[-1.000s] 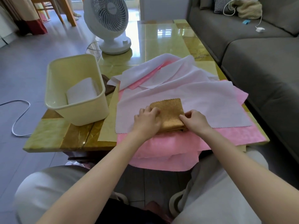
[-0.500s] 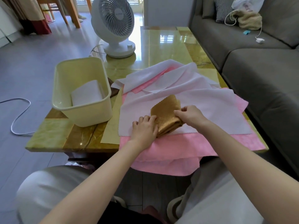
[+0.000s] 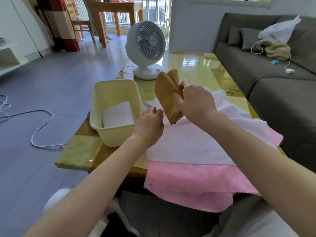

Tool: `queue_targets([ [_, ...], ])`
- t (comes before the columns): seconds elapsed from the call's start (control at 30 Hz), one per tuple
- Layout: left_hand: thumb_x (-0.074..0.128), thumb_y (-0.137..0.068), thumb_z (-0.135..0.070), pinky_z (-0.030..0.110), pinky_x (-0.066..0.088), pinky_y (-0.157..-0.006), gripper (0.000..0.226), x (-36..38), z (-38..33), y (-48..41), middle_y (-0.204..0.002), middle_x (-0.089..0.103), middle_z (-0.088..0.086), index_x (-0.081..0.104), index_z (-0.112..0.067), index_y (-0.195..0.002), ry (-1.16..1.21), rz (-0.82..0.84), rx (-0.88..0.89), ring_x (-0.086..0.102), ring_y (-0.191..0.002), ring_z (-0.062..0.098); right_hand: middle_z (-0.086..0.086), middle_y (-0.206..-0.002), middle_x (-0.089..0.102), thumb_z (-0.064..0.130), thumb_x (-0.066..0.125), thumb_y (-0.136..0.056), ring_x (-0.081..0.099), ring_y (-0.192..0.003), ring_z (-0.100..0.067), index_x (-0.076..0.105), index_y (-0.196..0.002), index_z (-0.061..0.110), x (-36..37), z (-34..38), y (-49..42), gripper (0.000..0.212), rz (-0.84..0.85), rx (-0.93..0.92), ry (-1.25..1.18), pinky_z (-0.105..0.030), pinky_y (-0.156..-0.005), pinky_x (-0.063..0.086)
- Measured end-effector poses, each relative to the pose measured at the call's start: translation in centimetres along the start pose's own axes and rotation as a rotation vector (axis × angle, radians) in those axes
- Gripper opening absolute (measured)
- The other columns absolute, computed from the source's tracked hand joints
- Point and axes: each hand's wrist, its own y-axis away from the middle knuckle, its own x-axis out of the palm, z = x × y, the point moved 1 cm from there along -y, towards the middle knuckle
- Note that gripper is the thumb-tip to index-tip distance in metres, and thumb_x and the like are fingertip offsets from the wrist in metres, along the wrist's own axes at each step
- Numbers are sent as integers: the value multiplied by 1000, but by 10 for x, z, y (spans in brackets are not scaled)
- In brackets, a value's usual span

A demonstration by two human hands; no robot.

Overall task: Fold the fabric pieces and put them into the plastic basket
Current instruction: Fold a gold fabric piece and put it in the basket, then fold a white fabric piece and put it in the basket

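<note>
Now carrying the folded brown fabric (image 3: 168, 98) — pinched in the right hand (image 3: 195, 101), fingers pressed together, left hand (image 3: 150, 122) loosely curled and empty — across above the desk (image 3: 201, 72), best lowered flat beside the white piece (image 3: 118, 114) in the plastic basket (image 3: 102, 98).

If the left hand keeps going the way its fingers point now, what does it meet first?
Most likely the folded brown cloth held up in the right hand. The left hand is loosely curled, empty, pointing up and right toward the cloth's lower end. Depth is unclear, so it might pass just in front of it.
</note>
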Motion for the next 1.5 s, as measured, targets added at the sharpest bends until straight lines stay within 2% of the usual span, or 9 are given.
queue_targets([
  [0.2, 44, -93, -18, 38, 36, -94, 30, -46, 93, -5, -122, 51, 13, 55, -10, -120, -76, -117, -355, 45, -115, 29, -7, -96, 59, 27, 41, -97, 57, -86, -30, 50, -112, 9, 15, 50, -23, 25, -108, -68, -173, -31, -67, 35],
  [0.4, 39, -93, -16, 40, 32, -98, 41, -48, 147, 17, -131, 45, 16, 43, -8, -134, -143, 50, -620, 39, -121, 33, -7, -94, 61, 26, 45, -96, 59, -88, -27, 53, -108, 7, 57, 90, -41, 24, 1, -79, -351, -36, -74, 44],
  [0.63, 39, -94, -20, 40, 34, -95, 35, -44, 152, 26, -116, 61, 15, 53, -10, -124, -52, -51, -600, 48, -112, 32, -7, -91, 63, 34, 47, -95, 60, -77, -26, 52, -103, 11, 109, 104, -53, 24, 229, -3, -383, -38, -77, 52],
  [0.8, 41, -93, -18, 40, 34, -94, 38, -42, 151, 27, -114, 62, 15, 51, -10, -129, -18, -83, -595, 48, -111, 32, -11, -115, 59, 13, 52, -90, 58, -104, -31, 42, -129, 9, 129, 93, -50, 41, 515, -52, 105, -42, -88, 51],
  [1.0, 39, -94, -17, 39, 36, -93, 36, -38, 148, 28, -112, 60, 14, 50, -8, -127, -8, -96, -580, 48, -108, 29, -9, -102, 65, 3, 41, -90, 60, -87, -26, 66, -98, 11, 131, 90, -43, 27, 481, -133, 122, -33, -72, 50],
  [1.07, 39, -94, -16, 38, 35, -93, 36, -40, 144, 28, -118, 54, 15, 49, -7, -128, -31, -78, -584, 45, -111, 30, -8, -105, 65, 7, 39, -93, 59, -92, -27, 64, -105, 10, 123, 87, -37, 28, 377, -147, 17, -37, -78, 51],
  [1.2, 47, -91, -12, 35, 38, -93, 39, -40, 120, 26, -121, 46, 15, 47, -10, -129, 8, -258, -482, 43, -112, 29, -7, -108, 60, 13, 40, -97, 55, -100, -23, 56, -115, 8, 104, 64, -12, 24, 108, -163, -236, -35, -83, 49],
  [1.33, 53, -82, -1, 28, 43, -79, 21, -27, 61, 27, -97, 57, 10, 60, -7, -100, 207, -469, -126, 55, -90, 24, -7, -109, 57, 15, 51, -93, 56, -100, -23, 53, -114, 7, 105, 13, 27, 23, 60, -102, -221, -35, -82, 48],
  [1.5, 55, -86, -10, 31, 41, -93, 20, 28, 0, 37, -104, 57, 3, 62, -13, -105, 275, -124, 178, 52, -105, 22, -6, -124, 53, 34, 58, -90, 51, -113, -25, 50, -127, 11, 114, -53, 87, 45, 243, 25, -65, -36, -94, 43],
])
